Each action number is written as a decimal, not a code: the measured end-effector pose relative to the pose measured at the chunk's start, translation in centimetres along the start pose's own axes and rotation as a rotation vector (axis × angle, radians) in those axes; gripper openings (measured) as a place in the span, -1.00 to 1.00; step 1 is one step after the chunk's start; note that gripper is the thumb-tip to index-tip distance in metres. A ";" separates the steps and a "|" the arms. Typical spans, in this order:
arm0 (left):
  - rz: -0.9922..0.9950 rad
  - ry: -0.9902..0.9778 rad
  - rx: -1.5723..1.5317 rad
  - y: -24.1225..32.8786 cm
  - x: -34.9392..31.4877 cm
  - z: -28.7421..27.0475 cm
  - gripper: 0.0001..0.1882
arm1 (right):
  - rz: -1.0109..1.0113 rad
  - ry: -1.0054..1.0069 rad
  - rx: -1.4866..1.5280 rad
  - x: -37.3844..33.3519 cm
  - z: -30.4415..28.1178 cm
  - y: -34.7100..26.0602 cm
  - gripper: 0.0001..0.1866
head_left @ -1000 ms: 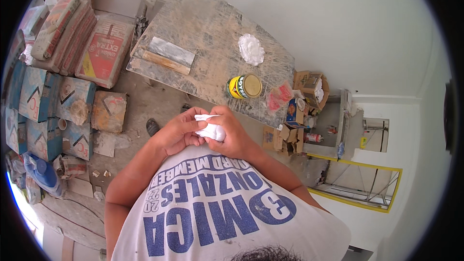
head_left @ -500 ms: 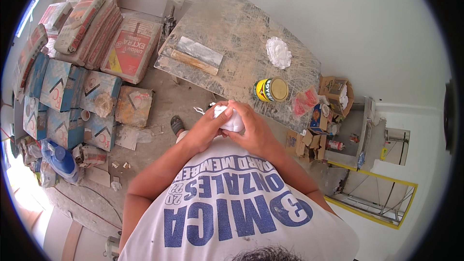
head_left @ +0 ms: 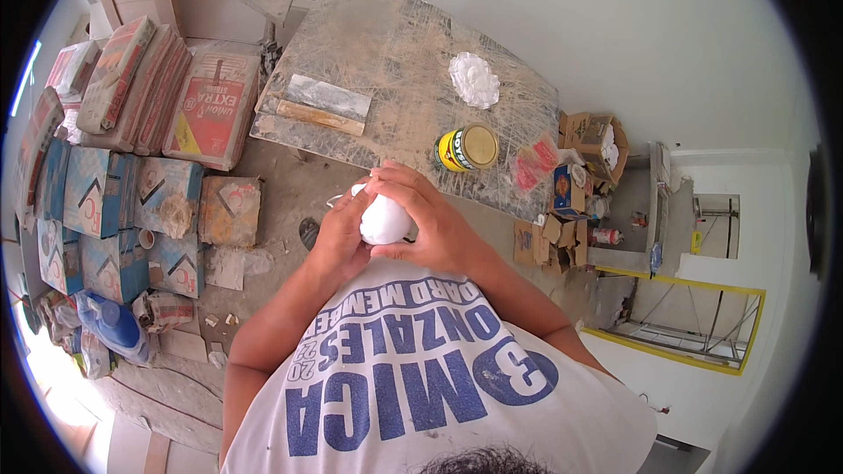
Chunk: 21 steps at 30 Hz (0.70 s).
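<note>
Just above my chest, both hands close around a rounded white bundle (head_left: 385, 221), which looks like bunched cloth. My left hand (head_left: 341, 233) grips its left side. My right hand (head_left: 432, 226) wraps over the top and right side, and the fingertips of both hands meet above it. A thin white loop sticks out beyond my left hand. Ahead stands a scratched, dusty table (head_left: 395, 44). On it lie a ruffled white cloth wad (head_left: 474, 81) and a flat trowel with a wooden handle (head_left: 327, 105). A yellow and green lidded can (head_left: 465, 147) stands near the table's front edge.
Red-and-grey sacks (head_left: 211, 105) and blue-white boxes (head_left: 97, 193) are stacked at left, with a blue jug (head_left: 114, 320) below. A crumpled red-and-clear plastic bag (head_left: 536, 162) lies at the table's right corner. Cardboard boxes (head_left: 606, 145) stand beyond it, near a yellow-edged opening (head_left: 755, 325).
My hands have shifted left with the bundle, and my right hand now cups it more widely, showing more of its smooth round side. The view has turned a little, moving the table leftward.
</note>
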<state>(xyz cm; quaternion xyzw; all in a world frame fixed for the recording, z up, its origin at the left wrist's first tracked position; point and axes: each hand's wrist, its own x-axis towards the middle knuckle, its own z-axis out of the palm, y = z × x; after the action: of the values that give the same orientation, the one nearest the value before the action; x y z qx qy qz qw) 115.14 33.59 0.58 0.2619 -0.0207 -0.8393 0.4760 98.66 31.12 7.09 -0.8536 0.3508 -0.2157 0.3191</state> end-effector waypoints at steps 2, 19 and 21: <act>-0.052 -0.048 -0.016 -0.3 0.2 -0.3 -0.64 | -0.017 0.018 -0.006 -0.1 0.0 -0.1 -0.15; -0.232 0.026 -0.039 -1.5 0.9 -1.1 -0.41 | -0.015 0.012 -0.139 -1.4 4.3 3.5 -0.55; -0.233 0.108 -0.020 -1.6 1.2 -1.5 -0.36 | 0.006 0.053 -0.158 -1.0 5.0 3.1 -0.54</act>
<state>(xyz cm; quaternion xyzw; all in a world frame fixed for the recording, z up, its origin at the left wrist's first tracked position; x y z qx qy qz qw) 114.04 33.81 -1.65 0.3025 0.0440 -0.8737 0.3784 99.51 32.15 1.21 -0.8691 0.3777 -0.2087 0.2419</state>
